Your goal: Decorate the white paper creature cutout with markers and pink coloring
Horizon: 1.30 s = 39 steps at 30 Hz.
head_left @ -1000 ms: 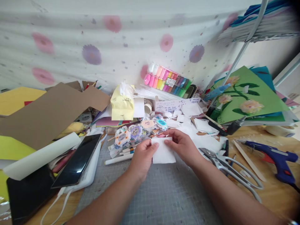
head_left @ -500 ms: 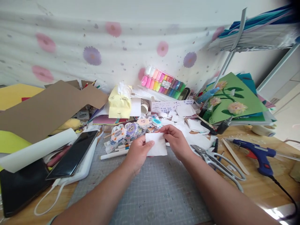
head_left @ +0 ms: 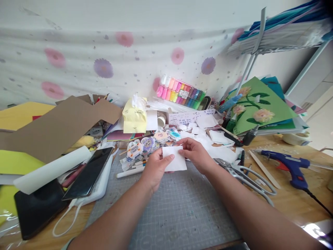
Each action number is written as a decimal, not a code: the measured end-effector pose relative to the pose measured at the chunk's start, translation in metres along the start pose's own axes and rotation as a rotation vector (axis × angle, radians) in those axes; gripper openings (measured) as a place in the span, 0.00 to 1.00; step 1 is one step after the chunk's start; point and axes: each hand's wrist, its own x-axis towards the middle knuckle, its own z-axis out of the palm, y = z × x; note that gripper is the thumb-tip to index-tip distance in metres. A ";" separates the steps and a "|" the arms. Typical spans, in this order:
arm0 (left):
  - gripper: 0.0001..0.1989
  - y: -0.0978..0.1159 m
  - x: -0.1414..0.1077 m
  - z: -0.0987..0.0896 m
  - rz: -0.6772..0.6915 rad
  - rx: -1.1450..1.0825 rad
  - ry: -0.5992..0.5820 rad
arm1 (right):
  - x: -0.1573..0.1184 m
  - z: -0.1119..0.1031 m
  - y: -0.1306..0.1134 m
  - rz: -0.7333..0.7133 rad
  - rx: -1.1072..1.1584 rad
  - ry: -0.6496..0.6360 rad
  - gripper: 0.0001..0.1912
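Note:
A small white square of paper is held up between both hands above the grey cutting mat. My left hand pinches its left side, thumb on the front face and fingers behind. At the upper right corner, my right hand has its thumb and bent fingers closed on the paper's edge. Behind the hands lie several small decorated paper cut-outs and a white rolled tube or pen.
Scissors, a wooden stick and a blue glue gun lie at the right. A phone and brown card are at the left. Coloured clay packs stand at the back.
The view has shifted slightly, moving the left-side objects rightward in the picture. My right thumb now lies a little further over the paper's top edge; both hands still hold the paper.

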 end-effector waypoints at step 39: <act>0.07 0.018 0.006 -0.037 0.188 1.264 -0.462 | -0.011 -0.033 -0.021 -0.054 -0.911 0.300 0.24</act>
